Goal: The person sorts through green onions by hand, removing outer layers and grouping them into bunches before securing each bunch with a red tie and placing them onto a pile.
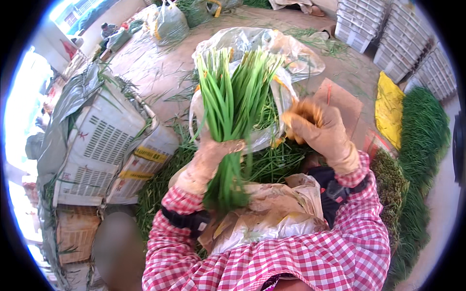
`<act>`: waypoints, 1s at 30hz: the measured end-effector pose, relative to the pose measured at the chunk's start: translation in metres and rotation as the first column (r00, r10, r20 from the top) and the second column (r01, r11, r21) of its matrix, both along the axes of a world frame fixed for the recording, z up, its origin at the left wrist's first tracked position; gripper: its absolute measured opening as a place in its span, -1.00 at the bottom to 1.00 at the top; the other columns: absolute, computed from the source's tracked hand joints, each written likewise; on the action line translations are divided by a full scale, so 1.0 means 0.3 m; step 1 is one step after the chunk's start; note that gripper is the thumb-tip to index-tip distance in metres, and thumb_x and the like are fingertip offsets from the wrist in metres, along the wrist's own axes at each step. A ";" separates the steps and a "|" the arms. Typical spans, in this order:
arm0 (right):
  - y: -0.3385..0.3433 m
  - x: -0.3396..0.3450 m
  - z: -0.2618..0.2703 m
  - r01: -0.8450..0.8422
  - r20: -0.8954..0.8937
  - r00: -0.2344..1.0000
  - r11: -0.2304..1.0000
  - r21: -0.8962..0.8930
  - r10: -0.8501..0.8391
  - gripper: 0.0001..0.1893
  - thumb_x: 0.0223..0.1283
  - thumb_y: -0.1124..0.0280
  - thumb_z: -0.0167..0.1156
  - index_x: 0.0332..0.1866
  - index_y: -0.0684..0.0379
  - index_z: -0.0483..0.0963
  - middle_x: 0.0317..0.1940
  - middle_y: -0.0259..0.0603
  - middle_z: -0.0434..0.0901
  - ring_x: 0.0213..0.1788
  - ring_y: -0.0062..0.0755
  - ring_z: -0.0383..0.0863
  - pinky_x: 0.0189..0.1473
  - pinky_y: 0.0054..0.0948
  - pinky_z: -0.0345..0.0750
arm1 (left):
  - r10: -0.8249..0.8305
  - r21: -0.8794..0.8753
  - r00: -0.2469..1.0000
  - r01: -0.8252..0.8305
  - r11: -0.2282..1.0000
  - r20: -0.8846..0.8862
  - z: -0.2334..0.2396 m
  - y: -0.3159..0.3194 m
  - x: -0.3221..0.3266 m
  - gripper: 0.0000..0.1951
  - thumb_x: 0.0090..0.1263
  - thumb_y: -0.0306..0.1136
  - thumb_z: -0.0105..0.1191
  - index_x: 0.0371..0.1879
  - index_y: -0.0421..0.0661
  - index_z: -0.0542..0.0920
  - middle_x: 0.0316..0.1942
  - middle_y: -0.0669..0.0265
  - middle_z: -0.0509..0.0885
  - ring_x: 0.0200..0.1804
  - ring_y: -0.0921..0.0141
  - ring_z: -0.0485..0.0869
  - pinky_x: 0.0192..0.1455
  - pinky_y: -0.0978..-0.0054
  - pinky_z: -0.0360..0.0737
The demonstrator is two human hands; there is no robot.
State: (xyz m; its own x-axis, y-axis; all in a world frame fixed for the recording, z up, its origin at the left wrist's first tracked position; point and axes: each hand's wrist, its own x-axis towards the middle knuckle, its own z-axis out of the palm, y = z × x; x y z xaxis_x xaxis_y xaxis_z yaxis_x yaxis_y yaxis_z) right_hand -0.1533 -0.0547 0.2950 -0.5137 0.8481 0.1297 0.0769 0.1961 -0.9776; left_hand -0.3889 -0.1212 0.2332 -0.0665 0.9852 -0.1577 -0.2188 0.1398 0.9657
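Note:
A bundle of long green leafy stalks, like chives [233, 98], stands upright in my left hand [214, 156], whose gloved fingers wrap its middle. The pale cut ends point up and away from me; the dark leaf tips hang blurred below the fist. My right hand [320, 131], also gloved, is raised to the right of the bundle, apart from it, with its fingers curled and blurred; whether it holds anything cannot be told. Behind the bundle is an open plastic bag [287, 91] with green scraps inside. A stained plastic sheet [269, 214] covers my lap.
White plastic crates [105, 145] stand at the left, partly under a grey sheet. Stacked crates [360, 22] are at the upper right. A long pile of green stalks [418, 145] and a yellow sack [389, 109] lie at the right. Filled bags [167, 23] and a distant person [108, 31] are farther back.

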 end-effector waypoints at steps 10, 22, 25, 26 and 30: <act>-0.100 -0.151 -0.290 -0.286 -0.039 0.958 0.958 0.005 0.286 -0.74 0.10 0.38 0.28 -0.21 0.26 0.39 -0.46 -0.12 0.55 -0.42 -0.28 0.52 -0.30 -0.37 0.49 | -0.010 -0.311 0.915 -0.127 0.942 -0.404 -0.045 -0.397 -0.031 -0.45 0.02 -0.50 0.34 0.07 -0.16 0.49 -0.08 0.33 0.64 -0.06 0.46 0.58 0.02 0.47 0.53; 0.190 0.026 -0.459 -0.350 0.681 0.723 0.788 0.507 -0.117 -0.45 0.11 0.26 0.20 0.23 0.18 0.32 -0.04 0.07 0.55 -0.02 -0.01 0.56 -0.01 -0.19 0.49 | -0.089 -0.471 0.890 -0.149 0.869 -0.446 -0.299 -0.639 0.130 -0.50 0.10 -0.48 0.30 0.07 -0.18 0.49 -0.07 0.22 0.64 -0.03 0.35 0.61 0.05 0.45 0.53; 0.054 -0.099 -0.402 -0.710 0.659 0.536 0.704 0.014 0.528 -0.25 -0.01 -0.10 0.26 0.15 0.35 0.42 0.10 0.09 0.50 0.22 -0.02 0.44 0.27 -0.28 0.36 | -0.056 -0.488 0.934 -0.133 0.863 -0.352 -0.335 -0.681 0.102 -0.51 0.11 -0.48 0.29 0.07 -0.17 0.49 -0.08 0.23 0.64 -0.03 0.35 0.61 0.05 0.45 0.53; 0.023 -0.131 -0.396 -0.698 0.654 0.524 0.715 -0.037 0.545 -0.35 -0.02 -0.09 0.27 0.03 0.27 0.53 -0.01 0.11 0.56 0.12 -0.01 0.52 0.19 -0.24 0.41 | -0.036 -0.491 0.947 -0.133 0.861 -0.319 -0.347 -0.692 0.095 -0.51 0.11 -0.49 0.28 0.07 -0.17 0.49 -0.08 0.23 0.64 -0.03 0.35 0.61 0.05 0.45 0.53; -0.017 -0.178 -0.446 -0.686 0.574 0.578 0.726 -0.043 0.580 -0.70 0.01 0.16 0.31 -0.20 0.10 0.65 -0.38 -0.13 0.68 -0.29 -0.22 0.67 -0.19 -0.33 0.53 | 0.012 -0.497 0.978 -0.116 0.860 -0.208 -0.401 -0.716 0.082 -0.52 0.12 -0.49 0.27 0.07 -0.17 0.49 -0.08 0.24 0.64 -0.03 0.35 0.61 0.04 0.45 0.53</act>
